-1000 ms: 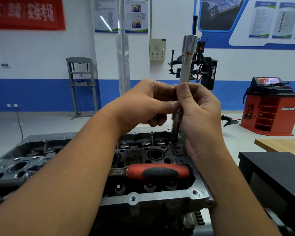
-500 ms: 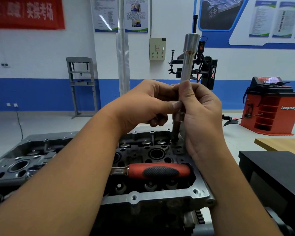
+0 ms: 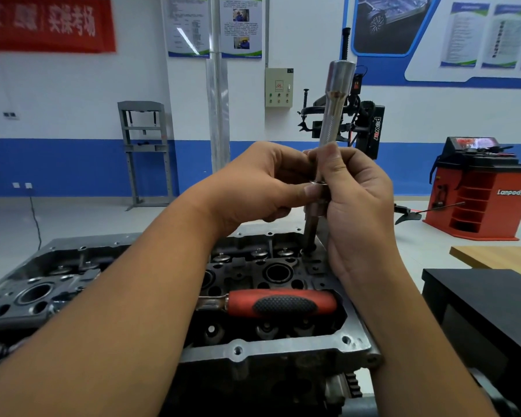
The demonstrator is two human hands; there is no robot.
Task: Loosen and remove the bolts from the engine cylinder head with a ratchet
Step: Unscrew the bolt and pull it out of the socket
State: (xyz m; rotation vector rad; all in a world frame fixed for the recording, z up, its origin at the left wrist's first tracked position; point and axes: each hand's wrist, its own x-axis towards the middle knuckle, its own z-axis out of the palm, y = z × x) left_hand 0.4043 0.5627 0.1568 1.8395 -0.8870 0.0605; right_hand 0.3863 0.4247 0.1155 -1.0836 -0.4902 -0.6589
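**Bolt half out, by hand**

While lying idle across the head (image 3: 238, 350), handle to the right, ratchet (image 3: 283, 305) out of use for now. Loosening of this bolt (image 3: 309, 233) judged done: shank standing tall out of its hole at the far right corner of the head, socket (image 3: 333, 106) and extension upright on top of it. Left to do: lifting this bolt clear. Other bolts cannot be told from here.

Both hands raised together above the head, touching. Left hand (image 3: 262, 188) curled in from the left, thumb and fingertips pinching the tool where a small ring shows. Right hand (image 3: 355, 200) wrapped round the shaft just above, thumb pointing up along it, palm facing left. Forearms angled in from the lower corners, meeting at the tool.
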